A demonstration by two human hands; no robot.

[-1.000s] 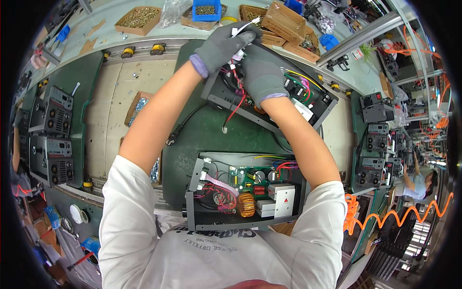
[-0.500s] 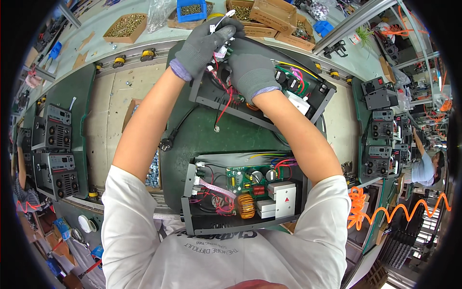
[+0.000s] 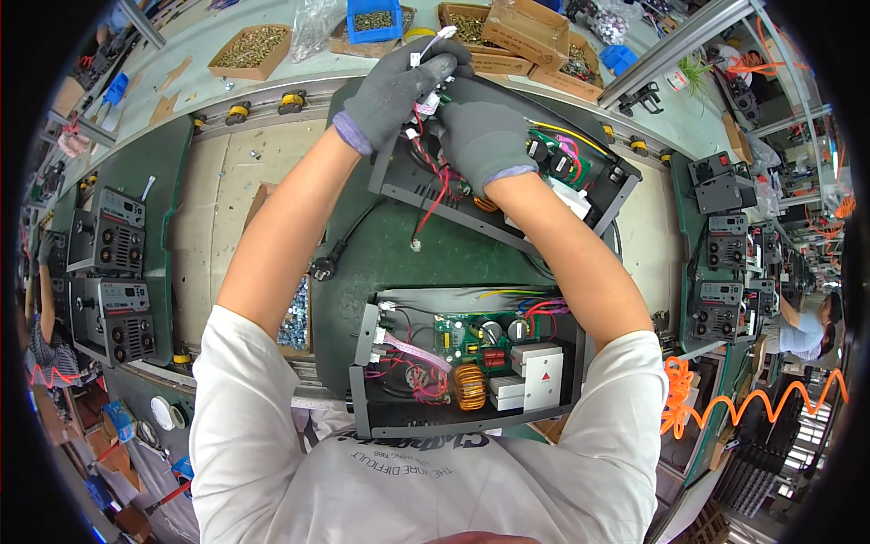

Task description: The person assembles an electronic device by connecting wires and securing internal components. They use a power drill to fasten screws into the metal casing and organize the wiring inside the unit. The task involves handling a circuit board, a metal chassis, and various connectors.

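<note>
Left hand (image 3: 399,95), grey glove, head view: closed, thumb pinching a thin white-plugged lead (image 3: 443,34) above the left end of the far welder chassis (image 3: 435,205). Right hand (image 3: 489,145), also gloved, reaches into that open black chassis; fingertips hidden, can't tell if gripping. Far chassis sits skewed on the green work board (image 3: 390,263); red wire (image 3: 439,199) hangs over its near wall, white connector (image 3: 416,245) at the end. Black power plug (image 3: 323,267) lies left on the board. Near welder chassis (image 3: 471,422), open too, by the person's torso: green circuit board (image 3: 467,335), copper toroid coil (image 3: 470,387), silver heatsink (image 3: 544,376), pinkish ribbon cable (image 3: 419,352). Beyond, on the tabletop (image 3: 190,82): cardboard tray (image 3: 237,70) of screws, blue bin (image 3: 374,35).
</note>
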